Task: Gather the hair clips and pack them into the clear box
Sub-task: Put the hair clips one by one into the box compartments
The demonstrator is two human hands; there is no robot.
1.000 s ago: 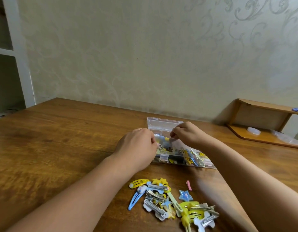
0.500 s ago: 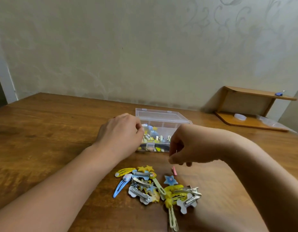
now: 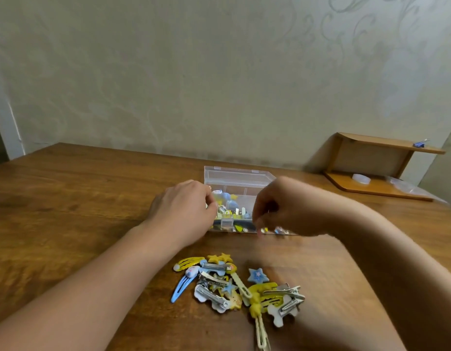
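The clear box (image 3: 238, 178) stands on the wooden table (image 3: 67, 203) with its lid raised at the back, and several blue and yellow clips lie inside. My left hand (image 3: 183, 209) grips its left side with curled fingers. My right hand (image 3: 287, 209) hovers at the box's front edge, pinching a small pink clip (image 3: 259, 232) in its fingertips. A pile of hair clips (image 3: 219, 292), yellow, blue and metal, lies on the table nearer to me. A blue star clip (image 3: 257, 275) sits at the pile's upper right.
A small wooden shelf (image 3: 386, 148) stands against the wall at the back right, with a white round object (image 3: 361, 179) and clear plastic on its base and a blue clip (image 3: 420, 143) on top. The wall runs along the table's far edge.
My right hand came down to the table, picked up the small pink clip beside the pile, and has risen back to the box's front edge. My left hand has stayed on the box.
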